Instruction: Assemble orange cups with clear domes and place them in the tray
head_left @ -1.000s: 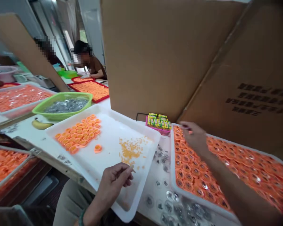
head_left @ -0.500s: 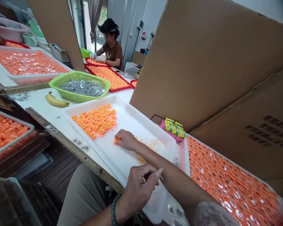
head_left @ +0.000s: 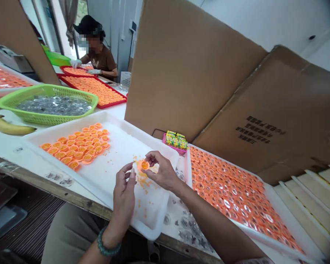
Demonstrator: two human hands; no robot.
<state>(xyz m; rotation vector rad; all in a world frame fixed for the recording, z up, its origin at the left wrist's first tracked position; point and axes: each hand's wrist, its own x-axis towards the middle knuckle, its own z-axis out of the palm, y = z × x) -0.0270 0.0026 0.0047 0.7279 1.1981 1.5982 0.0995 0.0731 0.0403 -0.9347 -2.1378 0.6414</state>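
Observation:
My right hand (head_left: 163, 171) pinches a small round orange cup-shaped piece (head_left: 145, 165) with yellow inside, by its edge. It holds this piece above the loose yellow bits (head_left: 143, 182) in the white tray (head_left: 117, 141). Just left of the piece is my left hand (head_left: 124, 196), thumb and fingers drawn together; anything between their tips is too small to make out. Similar orange pieces (head_left: 81, 145) with yellow insides stand grouped in the tray's left part.
Right of the tray, another white tray (head_left: 268, 194) holds rows of orange pieces under clear covers. Loose clear discs (head_left: 191, 229) lie between. A green basket (head_left: 46, 119), a banana (head_left: 12, 127) and a pink basket (head_left: 178, 150) stand around. Cardboard (head_left: 181, 73) rises behind; a co-worker (head_left: 103, 60) sits beyond.
My right hand has come from the right-hand tray, taken the lone orange piece, and brought it right over the yellow bits. My left hand has come close to it. The view has swung.

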